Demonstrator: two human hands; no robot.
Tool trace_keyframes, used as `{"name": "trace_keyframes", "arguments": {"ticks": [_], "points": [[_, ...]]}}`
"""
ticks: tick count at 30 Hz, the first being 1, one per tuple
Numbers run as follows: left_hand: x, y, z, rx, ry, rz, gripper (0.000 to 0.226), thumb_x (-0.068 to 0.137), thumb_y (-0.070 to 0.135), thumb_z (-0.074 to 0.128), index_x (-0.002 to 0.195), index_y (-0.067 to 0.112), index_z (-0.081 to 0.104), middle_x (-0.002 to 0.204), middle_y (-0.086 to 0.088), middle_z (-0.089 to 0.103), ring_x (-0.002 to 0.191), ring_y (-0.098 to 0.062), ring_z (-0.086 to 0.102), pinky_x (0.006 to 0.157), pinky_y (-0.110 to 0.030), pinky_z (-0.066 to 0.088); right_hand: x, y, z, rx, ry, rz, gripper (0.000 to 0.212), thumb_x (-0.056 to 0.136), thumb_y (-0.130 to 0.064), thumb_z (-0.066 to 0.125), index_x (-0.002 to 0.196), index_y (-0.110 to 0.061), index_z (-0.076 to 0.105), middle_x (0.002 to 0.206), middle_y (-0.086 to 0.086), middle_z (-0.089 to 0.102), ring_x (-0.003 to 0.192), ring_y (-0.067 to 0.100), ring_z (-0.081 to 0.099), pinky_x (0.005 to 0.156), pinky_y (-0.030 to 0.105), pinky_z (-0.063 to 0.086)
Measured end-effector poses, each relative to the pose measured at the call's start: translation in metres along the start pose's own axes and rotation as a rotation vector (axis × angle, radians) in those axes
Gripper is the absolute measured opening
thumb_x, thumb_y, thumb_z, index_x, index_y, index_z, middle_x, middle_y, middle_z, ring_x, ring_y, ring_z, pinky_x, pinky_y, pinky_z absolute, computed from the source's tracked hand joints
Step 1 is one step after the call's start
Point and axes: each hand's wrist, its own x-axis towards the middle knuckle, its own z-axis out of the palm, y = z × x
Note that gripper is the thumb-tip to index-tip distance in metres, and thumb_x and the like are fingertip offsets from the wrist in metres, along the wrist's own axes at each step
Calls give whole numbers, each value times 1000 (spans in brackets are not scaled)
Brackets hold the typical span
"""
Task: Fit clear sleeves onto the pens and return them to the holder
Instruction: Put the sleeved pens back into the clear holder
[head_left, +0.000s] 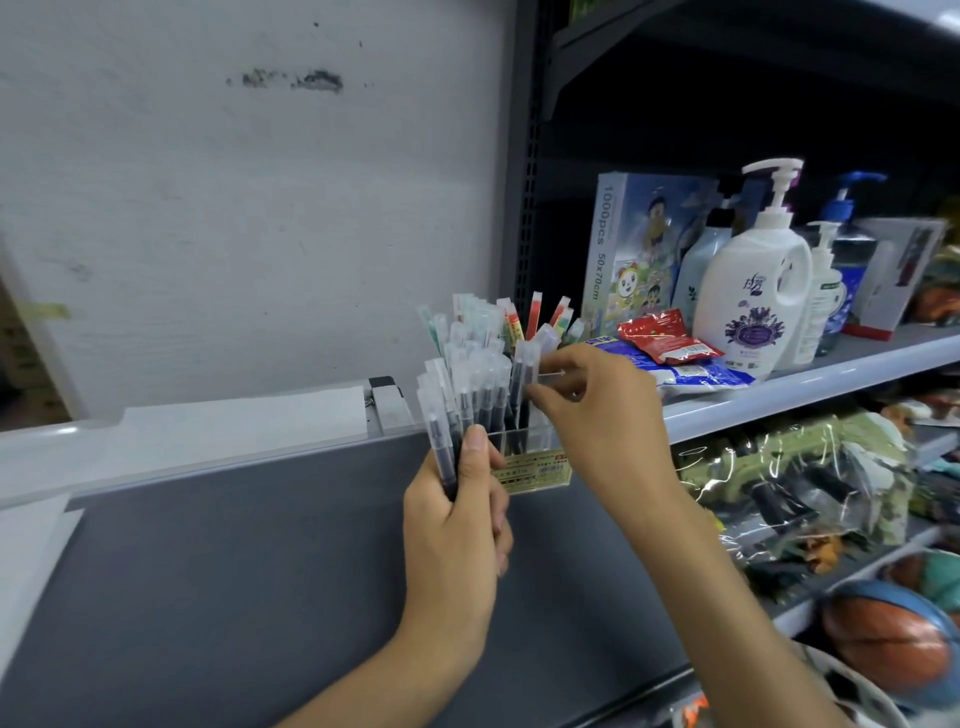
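Closest to me, my left hand (457, 525) grips a bundle of dark pens (441, 441) in clear sleeves, packed too tightly to count, above the grey table (208, 571), which stretches wide to the left. My right hand (597, 410) pinches one sleeved pen (519, 374) between thumb and fingers, over the clear holder (535, 470) at the left end of the shelf (779, 389). Three pump bottles (753, 280) crowd the shelf further right.
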Motion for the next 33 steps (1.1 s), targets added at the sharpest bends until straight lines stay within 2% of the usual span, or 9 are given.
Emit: {"name": "trace_keyframes", "arguments": {"ticks": [8, 12, 16, 19, 22, 33], "points": [[0, 1, -1, 7, 16, 1, 41, 106, 43, 50, 89, 5, 55, 56, -3, 38, 39, -15, 27, 37, -22, 22, -2, -3, 4, -1, 41, 41, 14, 87, -25, 82, 91, -29, 69, 80, -15, 69, 81, 10, 68, 78, 44, 58], [0, 2, 0, 19, 26, 13, 41, 107, 40, 49, 89, 4, 55, 56, -4, 36, 41, -16, 25, 37, -22, 22, 2, -2, -4, -70, -40, 34, 27, 80, -28, 89, 79, -28, 61, 74, -14, 65, 74, 8, 64, 72, 41, 57], [0, 2, 1, 14, 28, 18, 40, 107, 38, 49, 90, 2, 55, 57, -6, 34, 42, -16, 25, 37, -21, 22, 4, -3, -4, -175, -103, 52, 43, 73, -38, 92, 75, -25, 51, 72, -9, 60, 70, 16, 59, 63, 38, 48], [0, 2, 1, 13, 31, 19, 41, 107, 38, 49, 91, 0, 55, 58, -8, 33, 43, -17, 24, 37, -21, 22, 4, -3, 0, -172, -92, 72, 49, 72, -40, 92, 74, -23, 46, 69, -7, 54, 64, 15, 50, 57, 35, 36], [1, 2, 1, 14, 33, 20, 42, 107, 38, 49, 91, 0, 55, 59, -8, 33, 43, -17, 24, 37, -21, 21, 7, -5, 3, -181, -96, 103, 54, 70, -44, 93, 73, -23, 43, 69, -7, 52, 63, 14, 46, 54, 34, 31], [3, 0, 1, 9, 45, 12, 41, 106, 40, 50, 89, 3, 55, 57, -6, 33, 41, -16, 23, 37, -20, 21, 8, -10, 8, -188, -48, 124, 42, 79, -47, 84, 75, -22, 51, 74, -5, 59, 75, 23, 60, 55, 32, 34]]}}
